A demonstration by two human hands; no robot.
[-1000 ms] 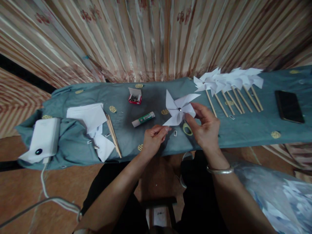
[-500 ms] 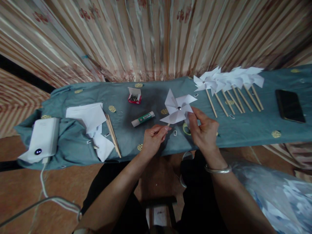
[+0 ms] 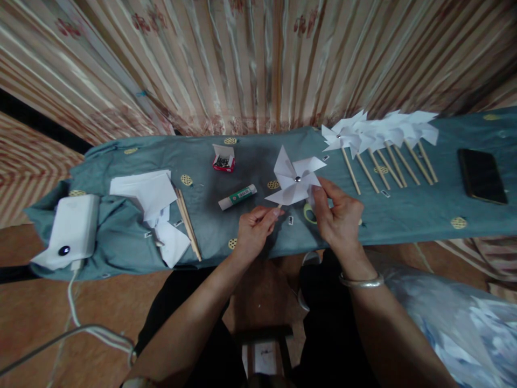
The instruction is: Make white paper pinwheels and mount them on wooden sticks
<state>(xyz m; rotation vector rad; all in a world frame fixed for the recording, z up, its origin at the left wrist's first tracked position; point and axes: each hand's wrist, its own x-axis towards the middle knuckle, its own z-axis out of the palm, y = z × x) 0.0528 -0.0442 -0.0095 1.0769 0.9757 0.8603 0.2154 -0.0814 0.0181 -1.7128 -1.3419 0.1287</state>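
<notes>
A white paper pinwheel [image 3: 298, 188] with a shiny pin at its centre is held up over the cloth-covered table. My left hand [image 3: 255, 233] is closed on its wooden stick, of which only a short bit shows below the paper. With thumb and fingers my right hand [image 3: 339, 213] pinches the pinwheel's lower right blade. Partly hidden behind that hand lies something with a light green loop [image 3: 309, 214]. To the left are a glue stick [image 3: 237, 197] and an opened red box [image 3: 223, 158] of small metal pins.
Several pinwheels on sticks [image 3: 379, 134] lie in a row at the back right, beside a dark phone [image 3: 482, 176]. Paper sheets [image 3: 141, 188], wooden sticks [image 3: 188, 223] and a white power bank [image 3: 73, 226] with a cable lie left. A plastic bag [image 3: 448, 318] stands below right.
Hardly anything differs. Both hands keep the same hold on the pinwheel, and the whole view has shifted very slightly.
</notes>
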